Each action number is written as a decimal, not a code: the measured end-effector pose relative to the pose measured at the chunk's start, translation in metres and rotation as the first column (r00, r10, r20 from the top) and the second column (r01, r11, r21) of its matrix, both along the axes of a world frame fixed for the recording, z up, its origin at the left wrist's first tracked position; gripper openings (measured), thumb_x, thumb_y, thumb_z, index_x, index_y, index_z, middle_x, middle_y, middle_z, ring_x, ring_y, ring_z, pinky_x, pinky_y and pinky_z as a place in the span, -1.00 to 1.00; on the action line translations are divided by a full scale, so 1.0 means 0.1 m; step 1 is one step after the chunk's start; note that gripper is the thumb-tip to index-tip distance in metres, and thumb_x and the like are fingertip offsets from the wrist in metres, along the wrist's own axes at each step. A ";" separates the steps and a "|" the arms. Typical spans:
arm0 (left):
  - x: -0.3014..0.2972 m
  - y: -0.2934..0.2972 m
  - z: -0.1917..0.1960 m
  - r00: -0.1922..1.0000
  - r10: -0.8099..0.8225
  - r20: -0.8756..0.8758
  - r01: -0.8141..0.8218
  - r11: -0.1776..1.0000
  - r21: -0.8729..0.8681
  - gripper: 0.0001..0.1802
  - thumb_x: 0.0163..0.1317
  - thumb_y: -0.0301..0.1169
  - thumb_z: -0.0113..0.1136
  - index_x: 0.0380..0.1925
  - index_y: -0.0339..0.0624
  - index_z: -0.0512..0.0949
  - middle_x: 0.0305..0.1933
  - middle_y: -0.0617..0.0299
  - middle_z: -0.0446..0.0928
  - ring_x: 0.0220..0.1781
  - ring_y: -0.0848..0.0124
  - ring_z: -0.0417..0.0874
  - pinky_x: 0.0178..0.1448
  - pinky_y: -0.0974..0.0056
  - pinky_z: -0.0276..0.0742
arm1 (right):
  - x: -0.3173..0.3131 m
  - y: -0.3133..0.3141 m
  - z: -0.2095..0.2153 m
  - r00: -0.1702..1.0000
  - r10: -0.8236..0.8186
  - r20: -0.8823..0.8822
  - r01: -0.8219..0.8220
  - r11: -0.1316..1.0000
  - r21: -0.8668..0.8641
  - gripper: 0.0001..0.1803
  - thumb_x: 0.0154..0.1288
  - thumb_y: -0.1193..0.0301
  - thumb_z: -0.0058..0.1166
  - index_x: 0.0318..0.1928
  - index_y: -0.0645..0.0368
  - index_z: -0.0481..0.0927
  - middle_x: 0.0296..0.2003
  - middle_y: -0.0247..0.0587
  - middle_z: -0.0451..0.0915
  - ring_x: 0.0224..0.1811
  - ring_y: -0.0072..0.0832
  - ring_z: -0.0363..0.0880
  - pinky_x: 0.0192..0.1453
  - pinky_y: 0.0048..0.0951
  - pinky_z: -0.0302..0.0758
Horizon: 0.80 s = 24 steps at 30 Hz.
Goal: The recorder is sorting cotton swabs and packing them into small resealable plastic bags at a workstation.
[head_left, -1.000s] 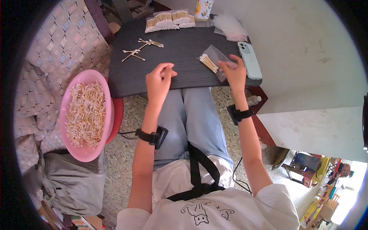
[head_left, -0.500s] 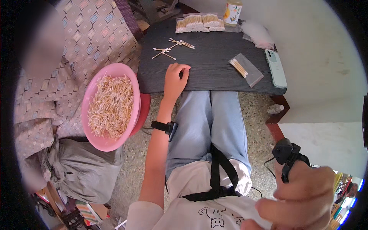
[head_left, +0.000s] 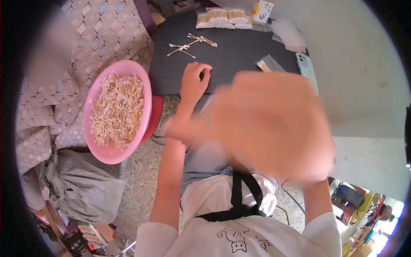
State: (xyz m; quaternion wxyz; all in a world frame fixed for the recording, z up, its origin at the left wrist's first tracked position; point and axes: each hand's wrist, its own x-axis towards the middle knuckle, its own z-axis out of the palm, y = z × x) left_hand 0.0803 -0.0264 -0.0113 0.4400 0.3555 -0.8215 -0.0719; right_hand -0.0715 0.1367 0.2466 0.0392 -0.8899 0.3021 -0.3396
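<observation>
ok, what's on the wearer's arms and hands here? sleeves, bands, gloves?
Both hands are bare, no gloves. The left hand shows no ring; its wrist is hidden behind the right hand, a large blur close to the camera. Short white sleeves end near the shoulders, leaving the forearms uncovered. No wristband is visible.

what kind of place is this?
Probably a home or small workshop doing piecework by hand: a low dark table with bundled sticks, a pink basin heaped with loose sticks, and a speckled stone floor.

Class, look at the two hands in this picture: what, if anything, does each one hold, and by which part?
The left hand rests curled on the dark grey table; whether it pinches anything cannot be told. The right hand is a blur near the camera; no held thing shows.
</observation>
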 end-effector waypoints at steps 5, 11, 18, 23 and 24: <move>-0.05 0.25 0.27 0.987 0.114 -0.115 -0.086 0.969 0.230 -0.94 0.12 -0.49 0.10 -0.41 -0.17 0.55 -0.46 0.17 0.42 -0.28 0.19 0.45 -0.15 0.17 0.38 | -0.23 -1.17 -1.11 0.901 -0.165 -0.400 0.303 0.901 0.312 -0.48 0.12 0.31 0.13 0.09 0.25 0.41 -0.08 0.07 0.52 -0.03 -0.01 0.50 -0.02 -0.14 0.47; -0.09 0.22 0.22 0.987 0.113 -0.114 -0.094 0.982 0.164 -0.90 0.04 -0.55 0.16 -0.39 -0.18 0.54 -0.42 0.17 0.46 -0.25 0.16 0.46 -0.11 0.15 0.40 | 0.02 -2.26 -1.93 0.648 -0.356 -0.673 0.593 0.791 0.152 0.34 -0.17 -0.33 0.20 0.25 0.65 0.01 0.14 0.51 0.23 0.22 0.31 0.20 0.29 -0.03 0.23; -0.06 0.25 0.25 0.976 0.148 -0.162 -0.112 0.972 0.208 -0.89 0.01 -0.56 0.17 -0.40 -0.18 0.53 -0.51 0.19 0.46 -0.21 0.18 0.45 -0.11 0.16 0.42 | 0.43 -2.65 -2.06 0.820 -0.260 -0.510 0.501 0.757 0.420 0.57 -0.37 -0.48 0.18 0.35 0.50 -0.24 0.30 0.53 -0.10 0.39 0.31 -0.17 0.36 0.22 -0.04; -0.05 0.24 0.24 0.978 0.157 -0.139 -0.134 0.978 0.162 -0.86 0.02 -0.55 0.18 -0.37 -0.20 0.55 -0.44 0.12 0.50 -0.19 0.16 0.47 -0.09 0.12 0.42 | 0.69 -2.68 -2.16 0.858 -0.161 -0.489 0.351 0.877 0.328 -0.18 0.30 -0.10 -0.11 0.43 -0.08 -0.07 0.42 -0.01 -0.10 0.44 0.13 -0.18 0.39 0.28 -0.12; -0.04 0.24 0.23 0.978 0.159 -0.138 -0.136 0.977 0.167 -0.86 0.02 -0.55 0.18 -0.37 -0.20 0.55 -0.44 0.12 0.50 -0.19 0.16 0.47 -0.09 0.12 0.42 | 0.73 -2.68 -2.14 0.858 -0.157 -0.489 0.350 0.876 0.333 -0.18 0.30 -0.10 -0.11 0.43 -0.08 -0.07 0.42 -0.01 -0.10 0.44 0.13 -0.18 0.39 0.28 -0.12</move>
